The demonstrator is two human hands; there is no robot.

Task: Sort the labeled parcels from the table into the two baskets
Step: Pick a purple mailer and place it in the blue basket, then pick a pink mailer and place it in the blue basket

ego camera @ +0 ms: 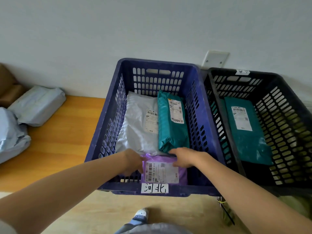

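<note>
A purple parcel with a white shipping label lies at the near end inside the blue basket. My left hand grips its left edge and my right hand holds its upper right edge. Behind it in the same basket lie a white-grey parcel and a teal parcel, both labeled. The black basket to the right holds one teal parcel. A handwritten white tag is stuck on the blue basket's near wall.
Both baskets stand on a wooden table against a white wall. At the far left lie two pale blue-grey parcels and brown cartons. My shoe shows on the light floor below.
</note>
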